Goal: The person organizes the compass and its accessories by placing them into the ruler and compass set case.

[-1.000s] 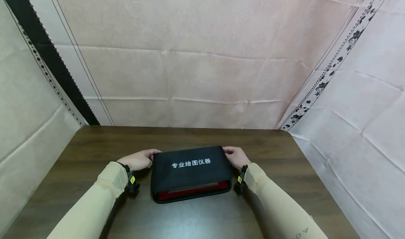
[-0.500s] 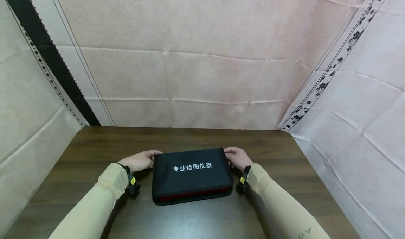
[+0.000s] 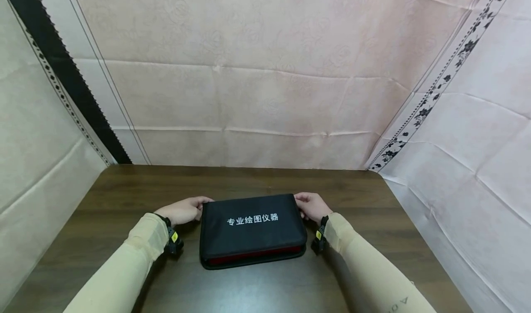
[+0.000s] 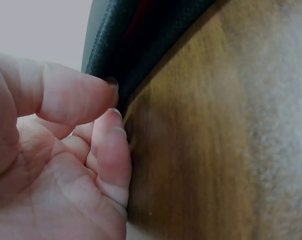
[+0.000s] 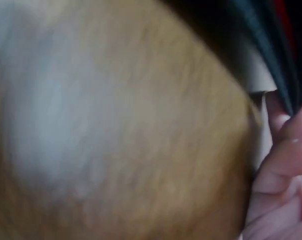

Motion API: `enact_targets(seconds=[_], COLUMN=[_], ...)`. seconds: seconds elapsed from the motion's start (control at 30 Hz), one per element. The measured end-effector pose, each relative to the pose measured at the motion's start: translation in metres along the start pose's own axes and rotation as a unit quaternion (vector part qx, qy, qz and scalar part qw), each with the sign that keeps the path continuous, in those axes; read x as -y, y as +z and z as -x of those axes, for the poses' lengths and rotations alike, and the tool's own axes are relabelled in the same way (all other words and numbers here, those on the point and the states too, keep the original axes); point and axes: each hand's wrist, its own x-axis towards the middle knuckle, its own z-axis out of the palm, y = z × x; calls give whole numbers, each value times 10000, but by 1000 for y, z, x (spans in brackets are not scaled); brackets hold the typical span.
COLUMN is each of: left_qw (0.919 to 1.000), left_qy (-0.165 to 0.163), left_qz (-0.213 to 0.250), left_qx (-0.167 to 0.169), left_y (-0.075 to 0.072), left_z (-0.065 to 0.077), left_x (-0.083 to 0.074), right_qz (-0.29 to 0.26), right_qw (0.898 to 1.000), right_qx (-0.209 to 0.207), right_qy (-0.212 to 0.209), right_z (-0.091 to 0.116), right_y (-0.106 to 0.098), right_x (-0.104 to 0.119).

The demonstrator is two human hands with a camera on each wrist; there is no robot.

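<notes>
A black drawing instrument case (image 3: pixel 253 230) with white lettering on its cover lies on the table, turned slightly. Red lining shows in a narrow gap along its near side. At the far left corner my left hand (image 3: pixel 184 210) has its thumb and curled fingers on the case's edge; the left wrist view shows the thumb (image 4: pixel 78 97) against the dark case edge (image 4: pixel 135 55). My right hand (image 3: pixel 312 207) pinches the far right corner. In the right wrist view the fingers (image 5: pixel 286 165) close on the case's rim (image 5: pixel 271 50), with their tips partly hidden.
The brown wooden table (image 3: pixel 137 188) extends around the case. Behind it hangs a pale cloth backdrop (image 3: pixel 249 96), with a white patterned cloth (image 3: pixel 464 165) at the right and another pale cloth (image 3: pixel 45 165) at the left. Both wrists wear black camera straps.
The near gap of the case has narrowed as its cover came down, and the case has shifted slightly nearer and to the right. My right hand moved slightly with it; the left stayed nearly still.
</notes>
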Motion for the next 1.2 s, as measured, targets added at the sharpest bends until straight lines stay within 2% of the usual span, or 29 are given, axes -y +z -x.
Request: enact_targets(seconds=[0.23,0.37,0.43,0.5,0.57,0.67,0.8,0.97,1.2], left_qw=[9996,9992,9986,9950,9874,9755,9716,9716,9701], left_qy=[-237,-316,-313,-317,-299,-332,-401,-488,-570], left_qz=[108,38,-262,-804,-1388,-1919,-1985,-1977,-1997], left_qx=[-93,-237,-328,-498,-693,-1028,-1226,-1203,-1256], left_y=[-3,2,8,17,26,37,43,43,41], left_z=[1,3,5,7,8,9,8,7,10], left_x=[-3,-7,-9,-12,-15,-20,-22,-24,-24], right_qz=[65,623,952,1267,1440,1611,1914,2329,2796], right_qw=[9998,9980,9950,9909,9879,9847,9791,9697,9529], right_qx=[186,44,-33,-67,-43,98,280,362,340], right_qy=[94,-135,-296,-457,-581,-653,-625,-636,-1125], right_z=[-1,-1,-2,-2,-3,-2,2,10,23], right_y=[-3,-1,0,1,2,2,-4,-16,-13], right_x=[3,7,7,6,6,7,9,6,5])
